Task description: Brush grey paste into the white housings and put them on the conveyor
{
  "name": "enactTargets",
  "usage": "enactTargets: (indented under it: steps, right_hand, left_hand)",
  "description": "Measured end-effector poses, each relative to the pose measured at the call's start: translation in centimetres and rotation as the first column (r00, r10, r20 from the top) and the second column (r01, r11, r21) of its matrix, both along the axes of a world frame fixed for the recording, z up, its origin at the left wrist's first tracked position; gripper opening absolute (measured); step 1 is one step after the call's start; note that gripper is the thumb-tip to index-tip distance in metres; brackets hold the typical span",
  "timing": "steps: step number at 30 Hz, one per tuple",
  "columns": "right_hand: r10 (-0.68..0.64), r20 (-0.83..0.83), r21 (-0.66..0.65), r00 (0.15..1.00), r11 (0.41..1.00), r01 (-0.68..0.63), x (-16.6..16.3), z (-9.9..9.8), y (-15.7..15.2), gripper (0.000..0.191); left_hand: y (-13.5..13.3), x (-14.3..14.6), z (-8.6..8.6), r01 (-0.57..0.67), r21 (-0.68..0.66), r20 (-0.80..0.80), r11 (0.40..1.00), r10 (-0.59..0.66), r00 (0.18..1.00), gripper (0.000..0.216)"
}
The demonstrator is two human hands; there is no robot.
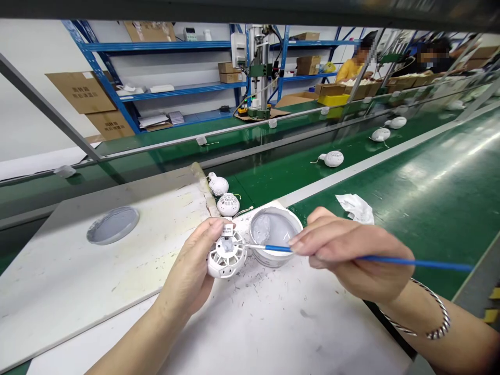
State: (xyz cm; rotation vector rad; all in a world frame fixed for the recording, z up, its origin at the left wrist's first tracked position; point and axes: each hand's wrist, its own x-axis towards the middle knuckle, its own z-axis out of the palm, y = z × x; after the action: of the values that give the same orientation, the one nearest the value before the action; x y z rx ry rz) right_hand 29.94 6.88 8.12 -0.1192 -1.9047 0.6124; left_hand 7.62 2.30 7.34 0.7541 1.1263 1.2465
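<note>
My left hand (197, 260) is closed around a round white slotted plastic housing (226, 263), its vented face turned up. A patch of grey paste lies at the housing's centre, and a small white labelled piece stands at its top edge. Between the fingertips of my right hand (351, 250) is a blue-handled paintbrush (278, 248). The brush tip reaches to the housing beside the grey patch. Just behind the brush stands a white tub (275, 258) of grey paste. Two more white housings (228, 204) rest past my left hand, against the board's edge.
A lid (113, 225) coated in grey paste lies on the white board (156, 265) at left. Several white housings (334, 159) sit along the green conveyor (269, 182). A crumpled tissue (355, 208) is at right. Two people work at the far back right.
</note>
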Motion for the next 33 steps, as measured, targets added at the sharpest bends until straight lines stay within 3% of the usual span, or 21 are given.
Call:
enactTargets:
  steps: [2,4,8,11,16,19,23,29,33]
  right_hand:
    - [-0.071,-0.158,-0.128,0.985,0.99,0.051,0.1,-0.1,-0.1,0.016]
    - [-0.146,-0.214,-0.153,0.966,0.982,0.114,0.2,0.0,-0.2,0.015]
    - [-0.144,0.083,0.081,0.986,0.987,0.137,-0.2,0.3,-0.3,0.023]
    - [-0.089,0.331,0.133,0.94,0.99,0.047,-0.9,0.1,-0.4,0.022]
    - [-0.114,0.346,0.353,0.931,0.936,-0.017,-1.2,0.2,-0.3,0.015]
    - [-0.15,0.297,0.398,0.943,0.917,0.02,-1.1,0.2,-0.2,0.021]
    - [-0.245,0.229,0.442,0.942,0.889,0.123,-1.0,0.0,-0.6,0.012]
    - [-0.339,0.236,0.538,0.911,0.826,0.168,-0.9,0.0,-1.9,0.033]
    - [-0.335,0.224,0.534,0.915,0.828,0.173,-1.0,0.1,-2.3,0.029]
  left_hand:
    - [-0.1,0.0,0.1,0.044,-0.032,0.005,0.999,-0.044,0.999,0.028]
    - [-0.3,0.2,0.2,0.12,-0.083,0.009,0.989,-0.12,0.993,0.033]
    - [-1.1,0.7,0.4,0.311,-0.165,0.091,0.936,-0.3,0.95,0.038]
    - [-1.9,1.2,0.5,0.373,-0.181,0.142,0.91,-0.352,0.925,0.035]
    - [-2.5,1.8,1.1,0.337,-0.18,0.061,0.924,-0.332,0.941,0.031]
    - [-2.5,2.0,1.1,0.307,-0.111,0.002,0.945,-0.309,0.951,0.031]
    - [-2.7,2.0,0.0,0.26,0.02,-0.106,0.965,-0.257,0.961,0.031]
    - [-3.2,1.7,-1.0,0.185,0.228,-0.408,0.956,-0.079,0.91,0.034]
    - [-3.2,1.5,-0.9,0.21,0.259,-0.351,0.943,-0.111,0.93,0.031]
